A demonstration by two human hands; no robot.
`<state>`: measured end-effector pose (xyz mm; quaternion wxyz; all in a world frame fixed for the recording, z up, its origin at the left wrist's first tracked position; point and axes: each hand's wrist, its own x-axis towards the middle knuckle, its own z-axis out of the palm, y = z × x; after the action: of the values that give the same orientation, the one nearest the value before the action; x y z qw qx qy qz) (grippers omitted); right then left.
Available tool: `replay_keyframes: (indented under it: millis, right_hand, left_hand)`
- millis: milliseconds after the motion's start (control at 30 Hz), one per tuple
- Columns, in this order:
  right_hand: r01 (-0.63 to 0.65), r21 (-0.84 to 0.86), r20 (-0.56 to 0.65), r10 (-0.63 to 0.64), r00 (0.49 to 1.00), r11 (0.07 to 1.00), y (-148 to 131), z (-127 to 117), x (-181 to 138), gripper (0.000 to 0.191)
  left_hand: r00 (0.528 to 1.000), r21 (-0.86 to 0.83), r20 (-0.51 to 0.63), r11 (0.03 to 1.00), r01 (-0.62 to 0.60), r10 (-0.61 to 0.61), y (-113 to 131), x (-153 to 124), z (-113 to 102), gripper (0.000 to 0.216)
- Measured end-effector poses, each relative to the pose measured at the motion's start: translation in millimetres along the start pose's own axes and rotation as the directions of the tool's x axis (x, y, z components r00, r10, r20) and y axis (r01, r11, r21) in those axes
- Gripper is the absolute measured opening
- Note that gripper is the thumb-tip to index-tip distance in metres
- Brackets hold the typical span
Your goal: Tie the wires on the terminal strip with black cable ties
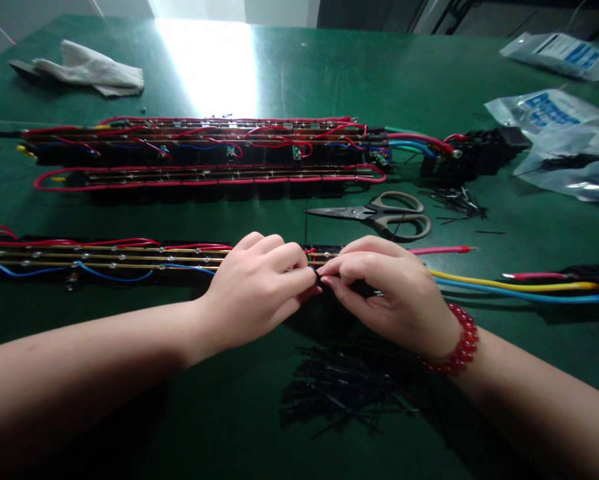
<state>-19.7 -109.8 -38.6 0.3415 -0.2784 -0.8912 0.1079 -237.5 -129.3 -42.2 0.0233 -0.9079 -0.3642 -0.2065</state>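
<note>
A long black wired assembly (114, 257) with brass-coloured rods and red and blue wires lies across the table in front of me. Over its right part my left hand (267, 280) and my right hand (389, 287) meet, fingertips pinched close together. Between them shows a small dark bit of a black cable tie (306, 229), whose thin tail sticks up behind my left fingers. My fingers hide most of the tie and the wires under it. A red bead bracelet (462, 343) circles my right wrist. Nearer me lies a heap of loose black cable ties (344, 387).
Behind my hands lie grey-handled scissors (399, 215) and a scatter of black offcuts (462, 201). Farther back are two similar wired assemblies (204, 143). Plastic bags (554, 113) lie at the right, a white cloth (94, 70) at the far left. Yellow and blue cables (519, 287) run rightward.
</note>
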Motion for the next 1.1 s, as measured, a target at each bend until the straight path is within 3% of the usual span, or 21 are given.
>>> replay_keyframes:
  millis: [667,1100]
  right_hand:
    - [0.016,0.09,0.0,-0.016,1.0,0.996,-16,-1,-3,0.025]
    - [0.056,0.205,0.114,-0.081,0.99,0.977,-22,3,-6,0.025]
  left_hand:
    - [0.997,-0.11,0.005,0.991,0.075,-0.075,0,-2,1,0.016]
    - [0.995,-0.087,0.034,0.992,0.095,-0.092,1,-2,-1,0.012]
